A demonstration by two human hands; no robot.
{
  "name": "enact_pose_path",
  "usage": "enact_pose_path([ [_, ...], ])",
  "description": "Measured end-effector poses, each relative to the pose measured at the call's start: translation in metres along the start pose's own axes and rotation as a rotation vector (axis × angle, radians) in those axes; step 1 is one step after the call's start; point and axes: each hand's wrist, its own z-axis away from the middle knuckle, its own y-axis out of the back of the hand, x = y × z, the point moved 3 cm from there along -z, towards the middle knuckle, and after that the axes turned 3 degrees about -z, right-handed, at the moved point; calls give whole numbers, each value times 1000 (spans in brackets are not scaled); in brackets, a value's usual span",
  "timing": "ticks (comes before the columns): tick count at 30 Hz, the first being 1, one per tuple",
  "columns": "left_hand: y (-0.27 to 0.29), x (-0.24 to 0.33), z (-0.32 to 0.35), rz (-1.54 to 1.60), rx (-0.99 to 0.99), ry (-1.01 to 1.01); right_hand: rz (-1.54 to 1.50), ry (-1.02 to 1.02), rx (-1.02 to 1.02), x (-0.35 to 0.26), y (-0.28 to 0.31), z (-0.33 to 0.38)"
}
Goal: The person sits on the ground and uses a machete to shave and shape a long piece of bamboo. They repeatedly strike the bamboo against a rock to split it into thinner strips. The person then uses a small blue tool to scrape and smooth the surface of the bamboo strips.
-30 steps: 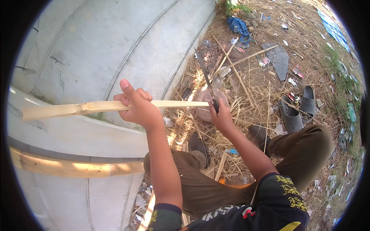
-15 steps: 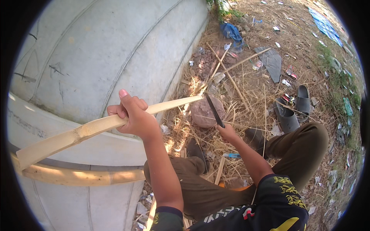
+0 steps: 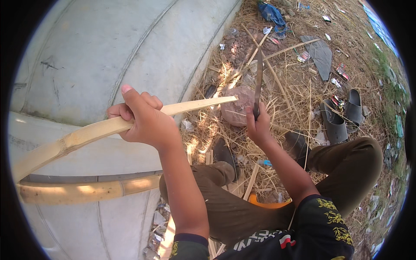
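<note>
My left hand [image 3: 141, 117] is closed round a long split bamboo strip [image 3: 93, 131], its thumb pointing up. The strip runs from the left rim to a narrow tip over a round flat-topped block [image 3: 239, 106]; I cannot tell whether the tip touches it. In my right hand [image 3: 259, 126] is a machete [image 3: 258, 82], gripped by its dark handle. Its blade points away from me and upward, to the right of the strip's tip and apart from it.
A second bamboo piece [image 3: 91, 192] lies against the curved grey concrete wall [image 3: 99, 56] on my left. Thin bamboo slats [image 3: 273, 78] cross on the straw beyond the block. Grey sandals [image 3: 334, 123] lie at right; a blue plastic bag [image 3: 272, 15] is at the far side.
The machete has swung from beside the block to pointing up and away, my right hand rising. The view has shifted slightly. My left hand still grips the strip.
</note>
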Motion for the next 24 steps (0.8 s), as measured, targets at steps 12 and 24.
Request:
enact_pose_path([
  [12,-1,3,-1,7,-29,41,108,-502,-336,92,-5,11],
  [24,2,0,-1,-63,-23,-1,483,-744,-532,126,18,33],
])
